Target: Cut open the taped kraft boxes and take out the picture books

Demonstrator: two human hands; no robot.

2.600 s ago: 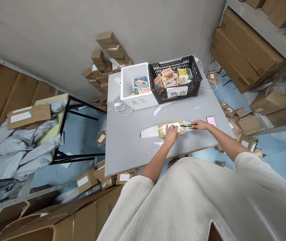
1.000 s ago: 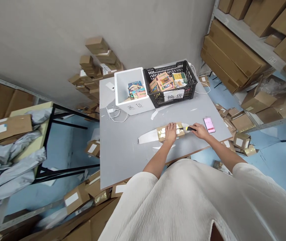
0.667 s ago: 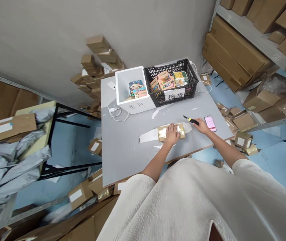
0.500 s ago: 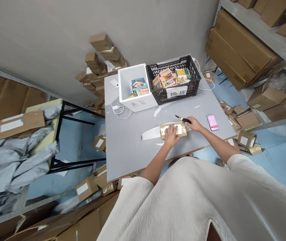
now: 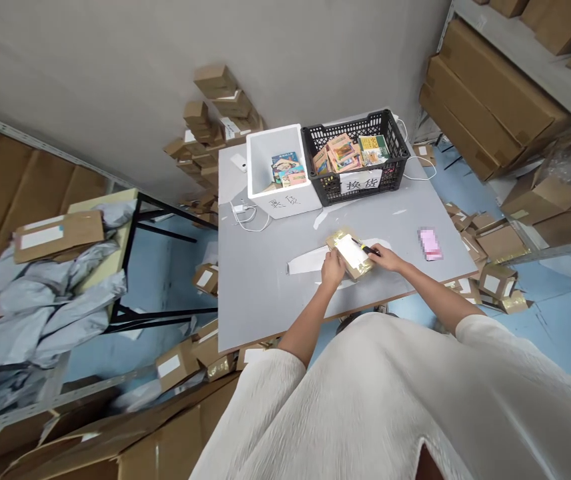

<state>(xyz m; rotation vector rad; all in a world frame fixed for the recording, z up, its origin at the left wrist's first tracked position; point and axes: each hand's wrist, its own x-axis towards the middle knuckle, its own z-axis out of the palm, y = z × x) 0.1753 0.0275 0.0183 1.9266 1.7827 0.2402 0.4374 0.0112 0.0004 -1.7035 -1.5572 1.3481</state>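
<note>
A small taped cardboard box (image 5: pixel 349 252) with a white label on top sits turned at a slant near the table's front edge. My left hand (image 5: pixel 333 268) grips its left side, fingers along the edge. In my right hand (image 5: pixel 386 257) is a black and yellow utility knife (image 5: pixel 367 249), its blade lying over the label side of the box. The right fingers are wrapped round the knife's handle, close to the box's right side. Under and beside the box lies a white paper strip (image 5: pixel 308 261) on the grey table (image 5: pixel 260 293).
At the back of the table stand a white foam box (image 5: pixel 285 203) and a black plastic crate (image 5: pixel 400 167), both holding books. A pink item (image 5: pixel 430 244) lies at the right. Grey parcels (image 5: pixel 60 293) cover the left rack; cardboard boxes (image 5: pixel 178 363) crowd the floor.
The box has been turned from lying straight to a slant. My left hand moved from flat on its top to its left side. The knife now lies over the box. The view shifted slightly.
</note>
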